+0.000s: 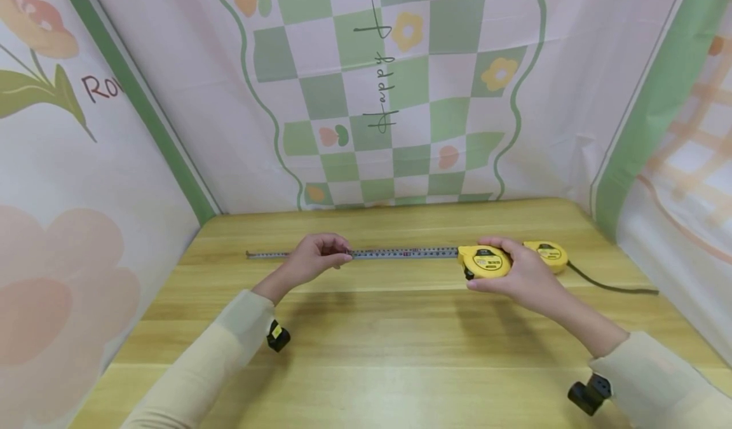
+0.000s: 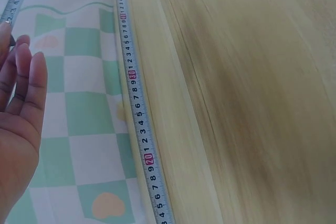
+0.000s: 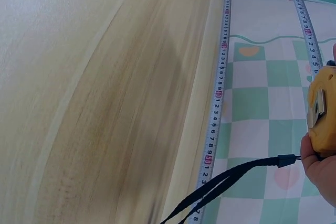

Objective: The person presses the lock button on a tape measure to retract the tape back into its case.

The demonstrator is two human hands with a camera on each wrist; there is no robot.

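Note:
My left hand [image 1: 313, 258] pinches the free end of a short pulled-out steel blade [image 3: 308, 32] between thumb and finger. At the blade's other end, my right hand [image 1: 523, 273] grips the yellow tape measure [image 1: 486, 261] it comes from, thumb below and fingers above. Behind it a second yellow tape measure [image 1: 550, 255] sits on the table. A longer numbered blade [image 2: 137, 106] lies straight along the table's far side, its hooked end to the left of my left hand. In the head view the held blade overlaps the lying one. A black strap [image 3: 236, 170] hangs from the held case.
The wooden table [image 1: 366, 340] spreads in front of me. Beyond its far edge hangs a green-and-white checked cloth [image 1: 408, 105], with printed cloth at both sides. A dark strap [image 1: 612, 286] trails right from beside the second tape measure. Each sleeve carries a small black camera [image 1: 278, 337].

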